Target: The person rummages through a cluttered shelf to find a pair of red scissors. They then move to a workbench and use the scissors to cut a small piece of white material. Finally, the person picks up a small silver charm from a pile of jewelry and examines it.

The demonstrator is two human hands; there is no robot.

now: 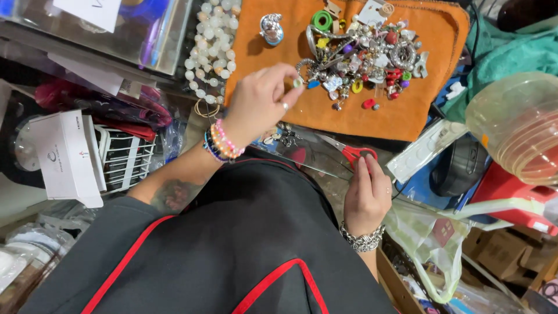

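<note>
The left hand (258,102) pinches a small pale round bead (297,82) in a narrow grip just beside the bead heap (363,55) on the orange cloth (407,113), while the right hand (366,195), grip closed, steadies red-handled scissors (351,152) nearer the body.

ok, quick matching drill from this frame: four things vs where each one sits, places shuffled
Things:
1. small pale bead
2. red-handled scissors
3. white bead strand
4. pile of mixed beads and charms

Places:
A. on the orange cloth
B. left of the orange cloth, beside the clear box
C. pinched in the left hand fingertips
D. by the right hand fingertips

Pairs: 1-C, 2-D, 3-B, 4-A
</note>
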